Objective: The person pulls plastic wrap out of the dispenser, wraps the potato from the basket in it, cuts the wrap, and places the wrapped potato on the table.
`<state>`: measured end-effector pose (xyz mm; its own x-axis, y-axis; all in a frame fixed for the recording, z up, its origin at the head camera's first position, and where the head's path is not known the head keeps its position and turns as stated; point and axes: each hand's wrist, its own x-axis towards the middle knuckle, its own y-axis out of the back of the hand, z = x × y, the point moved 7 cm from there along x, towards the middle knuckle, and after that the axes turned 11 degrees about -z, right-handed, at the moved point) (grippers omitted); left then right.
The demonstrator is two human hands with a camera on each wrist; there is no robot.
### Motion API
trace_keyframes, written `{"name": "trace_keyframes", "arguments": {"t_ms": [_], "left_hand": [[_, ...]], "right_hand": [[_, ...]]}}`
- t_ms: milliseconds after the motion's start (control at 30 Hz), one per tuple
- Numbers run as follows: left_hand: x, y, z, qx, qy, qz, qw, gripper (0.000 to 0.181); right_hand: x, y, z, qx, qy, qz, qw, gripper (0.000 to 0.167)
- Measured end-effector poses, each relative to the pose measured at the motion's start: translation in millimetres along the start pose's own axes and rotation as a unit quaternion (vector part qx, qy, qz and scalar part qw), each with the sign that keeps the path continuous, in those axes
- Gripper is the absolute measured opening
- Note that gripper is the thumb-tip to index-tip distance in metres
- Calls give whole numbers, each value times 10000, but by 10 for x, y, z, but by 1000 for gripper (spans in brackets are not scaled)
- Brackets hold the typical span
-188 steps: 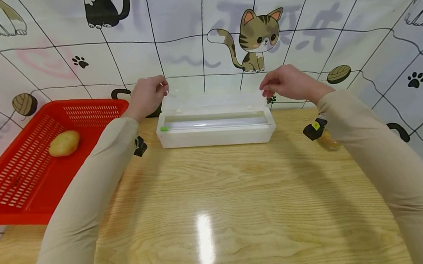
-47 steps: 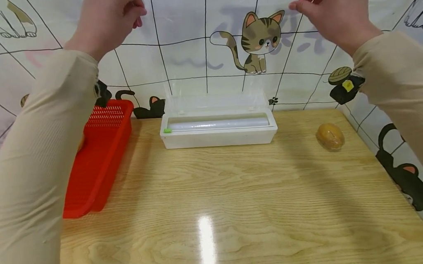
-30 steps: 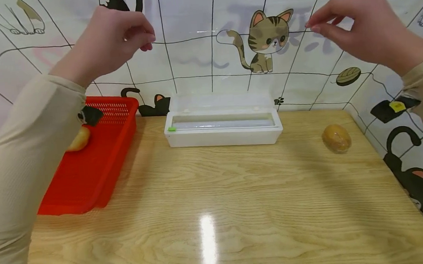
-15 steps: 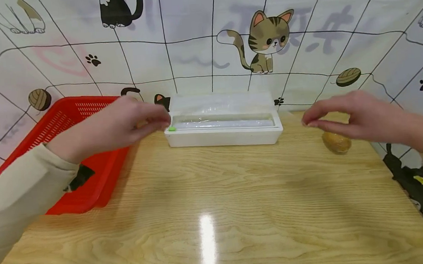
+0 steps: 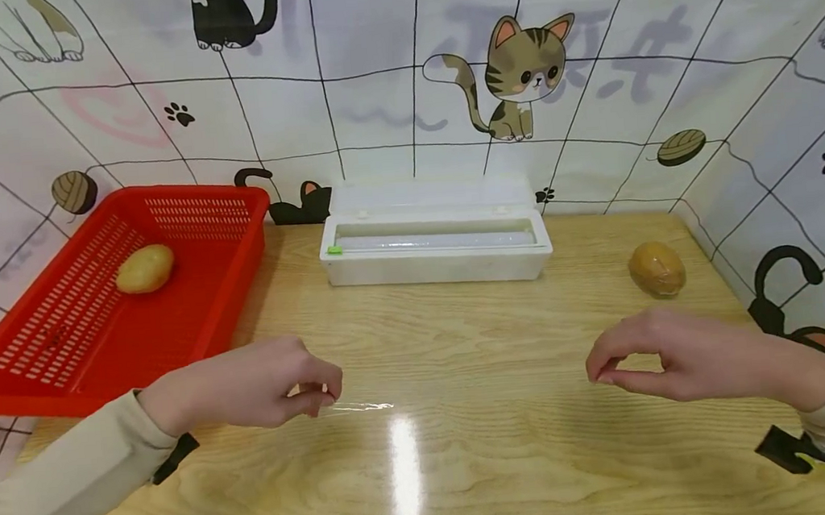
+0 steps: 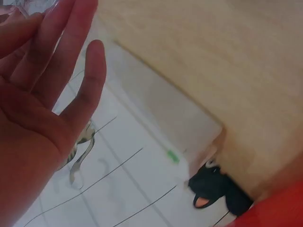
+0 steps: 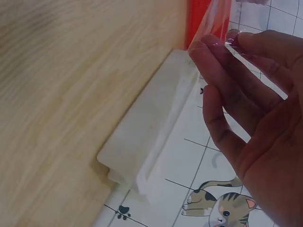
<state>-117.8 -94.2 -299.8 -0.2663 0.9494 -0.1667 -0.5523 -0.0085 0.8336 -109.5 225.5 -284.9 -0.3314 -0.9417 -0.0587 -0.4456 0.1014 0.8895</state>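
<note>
At the far left, a red plastic basket (image 5: 194,343) with slotted sides holds one smooth, pale yellow potato (image 5: 145,269). Just beside its near corner, the left hand (image 5: 255,383) pinches the edge of a film (image 5: 366,407) between thumb and fingers. The film is colourless and so clear that, from the head, only a thin, bright, slightly crinkled streak marks it, running from those fingertips above the wooden table (image 5: 508,460); whether it touches the wood cannot be told. Beyond stands an open white box (image 5: 438,270), a glossy roll (image 5: 440,241) inside. The right hand (image 5: 682,357) pinches the film too, fingertips narrowed together; the right wrist view shows it glinting there, the red showing through. Farther right sits a shiny, amber-brown, rounded item (image 5: 657,269).
</note>
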Motion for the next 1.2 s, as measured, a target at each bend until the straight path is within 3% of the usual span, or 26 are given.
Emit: {"name": "trace_keyframes", "arguments": {"t_ms": [67,233,433,633,933,1067,1200], "left_hand": [[27,-123,-41,30,-5,-67,10000,25],[80,-423,-170,233,332,-273,9988,24],[113,-673,-256,541,718,-408,9951,31],[166,-786,-293,860,865,-468,9914,34],[240,-908,-317,1562,1085,-467,9806,20],[245,-961,-301,1467,1128,-595,9809,20],[223,-994,-297,864,1302,-796,9845,25]], "right_hand": [[20,-74,11,61,48,-53,10000,30],[99,-315,48,254,187,-229,9992,28],[207,-651,72,-501,204,-201,9983,17],[292,-902,112,-1135,244,-158,9931,18],[312,-1046,169,-1402,133,-226,9898,20],[312,-1116,177,-1594,57,-273,9868,20],[305,-1158,174,-1620,-70,-289,9863,19]]}}
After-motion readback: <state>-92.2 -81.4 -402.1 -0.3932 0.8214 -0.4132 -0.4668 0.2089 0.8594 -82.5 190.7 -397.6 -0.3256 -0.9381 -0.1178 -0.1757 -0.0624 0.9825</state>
